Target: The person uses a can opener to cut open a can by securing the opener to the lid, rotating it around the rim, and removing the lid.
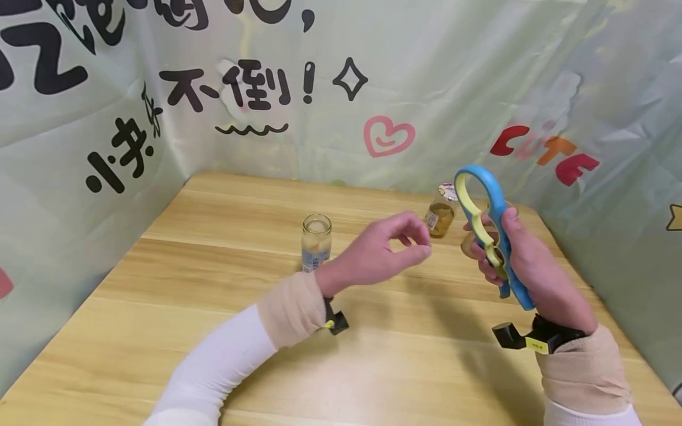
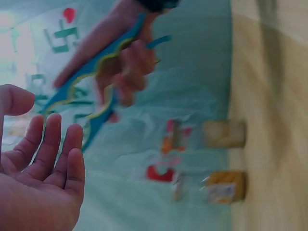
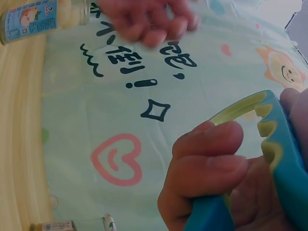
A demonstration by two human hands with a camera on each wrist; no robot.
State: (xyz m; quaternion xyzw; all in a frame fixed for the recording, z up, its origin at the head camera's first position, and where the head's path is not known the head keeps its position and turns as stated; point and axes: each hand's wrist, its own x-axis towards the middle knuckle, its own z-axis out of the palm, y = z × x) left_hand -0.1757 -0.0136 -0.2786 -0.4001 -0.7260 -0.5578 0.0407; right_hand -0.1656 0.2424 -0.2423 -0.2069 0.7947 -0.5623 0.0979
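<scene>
My right hand grips a blue-and-yellow jar opener, holding it raised over the right side of the table with its closed loop upward. In the right wrist view, the fingers wrap round one arm of the opener. My left hand hovers mid-table, fingers loosely bent and holding nothing; its palm shows in the left wrist view. Behind the left wrist stands a glass jar with pale contents, a blue label and no lid on its mouth.
A lidded jar with yellow-orange contents stands at the back right. Beside it another jar with pale contents is partly hidden by my right hand in the head view. Printed cloth walls the wooden table at the back and sides.
</scene>
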